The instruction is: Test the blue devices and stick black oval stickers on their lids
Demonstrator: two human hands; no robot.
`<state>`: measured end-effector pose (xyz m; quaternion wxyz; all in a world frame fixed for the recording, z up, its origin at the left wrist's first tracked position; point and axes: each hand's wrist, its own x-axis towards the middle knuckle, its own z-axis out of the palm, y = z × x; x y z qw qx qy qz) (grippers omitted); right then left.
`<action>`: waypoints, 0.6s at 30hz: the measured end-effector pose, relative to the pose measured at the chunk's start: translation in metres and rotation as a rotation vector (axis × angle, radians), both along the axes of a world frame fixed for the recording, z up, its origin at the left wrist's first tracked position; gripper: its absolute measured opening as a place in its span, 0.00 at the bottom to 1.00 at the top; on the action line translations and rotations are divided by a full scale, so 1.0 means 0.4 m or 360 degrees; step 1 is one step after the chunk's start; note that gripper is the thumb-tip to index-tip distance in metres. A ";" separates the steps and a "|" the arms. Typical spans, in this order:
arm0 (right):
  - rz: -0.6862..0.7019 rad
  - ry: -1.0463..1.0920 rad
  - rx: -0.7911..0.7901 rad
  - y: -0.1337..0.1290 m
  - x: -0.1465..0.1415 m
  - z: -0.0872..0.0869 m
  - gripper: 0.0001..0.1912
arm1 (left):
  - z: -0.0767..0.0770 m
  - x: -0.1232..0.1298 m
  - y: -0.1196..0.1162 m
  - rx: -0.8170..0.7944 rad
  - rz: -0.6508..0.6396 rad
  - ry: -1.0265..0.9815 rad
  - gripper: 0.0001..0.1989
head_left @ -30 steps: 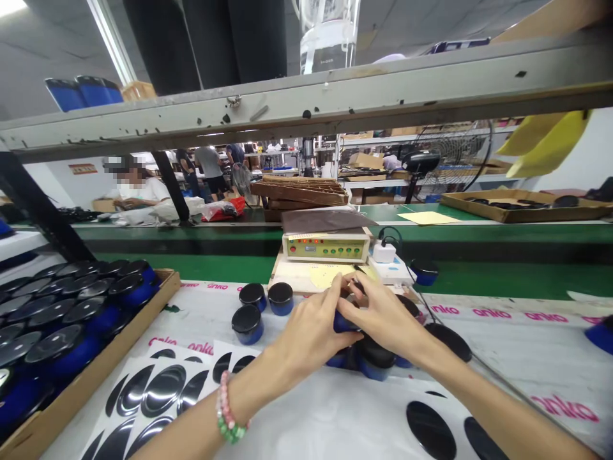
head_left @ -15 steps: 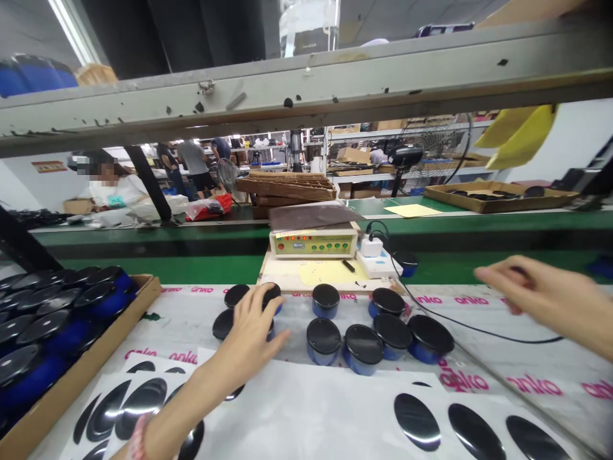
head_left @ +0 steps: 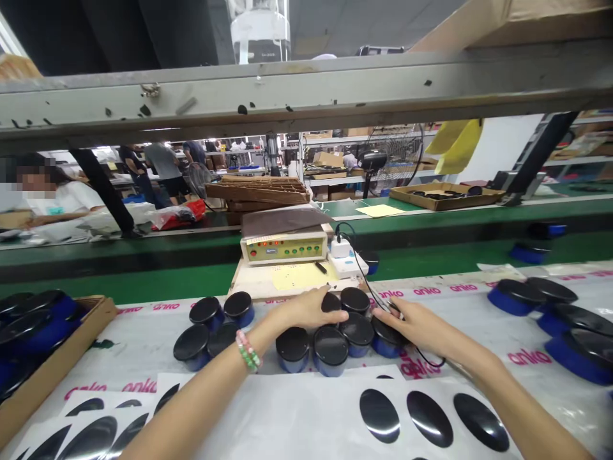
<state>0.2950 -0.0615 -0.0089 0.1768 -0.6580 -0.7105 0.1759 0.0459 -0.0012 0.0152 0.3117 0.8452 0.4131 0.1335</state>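
Observation:
My left hand (head_left: 306,311) reaches into a cluster of round blue tubs with glossy black tops. Its thumb and fingers are around a tub (head_left: 330,303) at the back of the cluster. A bracelet of pink and green beads is on that wrist. At the cluster's right end, my right hand (head_left: 419,326) closes around the edge of another tub (head_left: 387,338), its thumb over the black top. The far-side fingers are partly hidden, and a thin dark cable passes by them. Between the hands stand more tubs, a front one (head_left: 330,350) among them.
Sheets with black oval pieces (head_left: 379,415) lie in front. A cardboard box of tubs (head_left: 93,342) is at left, with loose tubs (head_left: 516,296) at right. Behind stand a control box (head_left: 285,248) and a white power strip (head_left: 347,263). A shelf beam (head_left: 268,102) crosses overhead.
My left hand has moved right to the cluster, and a back tub now sits closer to its neighbours. My right hand has come in from the right onto the end tub. The view has turned right.

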 end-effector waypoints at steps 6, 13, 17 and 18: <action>0.0068 0.0125 -0.0065 -0.007 0.012 -0.015 0.22 | 0.051 -0.138 -0.094 -0.0175 0.0037 0.0482 0.46; 0.0013 0.0402 -0.0089 -0.021 0.009 -0.013 0.21 | 0.007 -0.119 -0.051 0.0010 0.0388 0.0247 0.32; 0.0008 0.0429 -0.0050 -0.027 0.009 -0.006 0.19 | -0.038 -0.062 -0.016 0.0114 0.0476 0.0108 0.32; 0.0000 0.0431 -0.0030 -0.026 0.010 -0.005 0.19 | -0.045 -0.056 -0.017 0.0131 0.0481 0.0077 0.33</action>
